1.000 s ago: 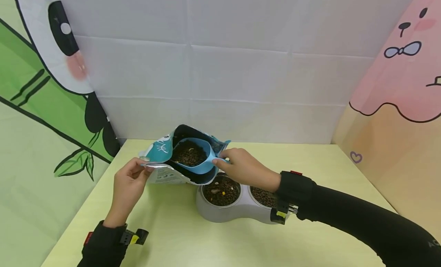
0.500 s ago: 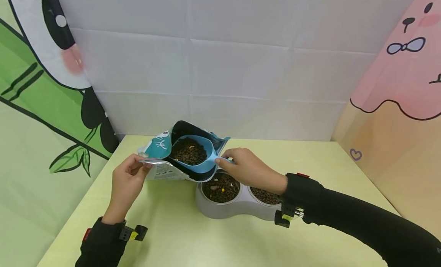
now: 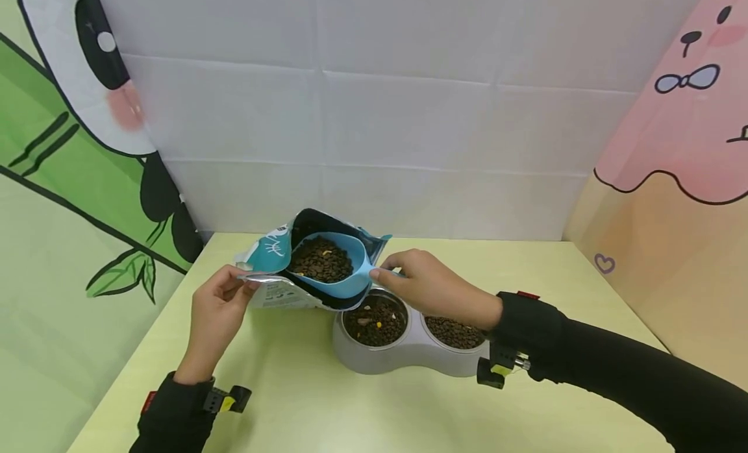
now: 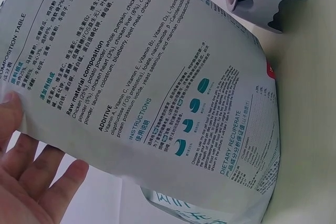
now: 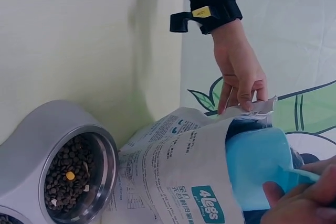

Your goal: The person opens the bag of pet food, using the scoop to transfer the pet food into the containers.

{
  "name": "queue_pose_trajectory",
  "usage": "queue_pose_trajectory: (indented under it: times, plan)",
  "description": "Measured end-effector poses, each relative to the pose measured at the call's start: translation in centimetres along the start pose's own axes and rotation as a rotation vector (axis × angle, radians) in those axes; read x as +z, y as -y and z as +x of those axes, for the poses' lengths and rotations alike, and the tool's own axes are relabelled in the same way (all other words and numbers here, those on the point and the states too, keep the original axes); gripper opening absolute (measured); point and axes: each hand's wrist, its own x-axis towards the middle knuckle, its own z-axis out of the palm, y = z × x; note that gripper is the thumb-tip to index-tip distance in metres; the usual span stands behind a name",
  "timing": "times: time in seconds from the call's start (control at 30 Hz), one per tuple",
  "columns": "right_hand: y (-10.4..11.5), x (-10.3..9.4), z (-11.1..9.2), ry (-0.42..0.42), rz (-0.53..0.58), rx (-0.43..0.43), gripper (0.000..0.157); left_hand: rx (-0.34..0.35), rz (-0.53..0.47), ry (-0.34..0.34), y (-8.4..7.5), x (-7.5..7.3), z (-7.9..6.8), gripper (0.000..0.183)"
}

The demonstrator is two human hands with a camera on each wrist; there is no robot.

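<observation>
A white and teal pet food bag stands with its mouth gaping toward me; the back panel with printed text fills the left wrist view. My left hand pinches the left corner of the bag's rim between thumb and fingers. In my right hand is the handle of a light blue scoop, heaped with brown kibble and sitting in the bag's mouth. From the right wrist view, the scoop's smooth underside shows inside the opening, thumb and fingers around its handle.
A grey double feeding bowl stands in front of and right of the bag, both metal dishes holding kibble. The left dish also has yellow and pale bits. A pale wall sheet hangs behind the table.
The right hand has shifted slightly right, drawing the scoop of kibble a little toward the right side of the bag's mouth. The left hand keeps its pinch on the rim.
</observation>
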Motion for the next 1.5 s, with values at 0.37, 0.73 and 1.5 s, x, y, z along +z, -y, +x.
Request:
queue_pose_trajectory:
  times: [0.37,0.73,1.5]
  plan:
    - [0.0,-0.9,-0.7,0.018,0.082,0.029,0.021,-0.008,0.003,0.012,0.1,-0.2,0.0,0.008]
    - [0.0,-1.7,-1.6,0.039,0.170,0.062,0.021,-0.002,0.008,0.019,0.0,-0.2,0.1,0.009]
    - [-1.4,-3.4,-3.3,0.097,0.188,0.003,0.021,0.003,0.003,-0.003,-0.2,0.6,0.0,0.010]
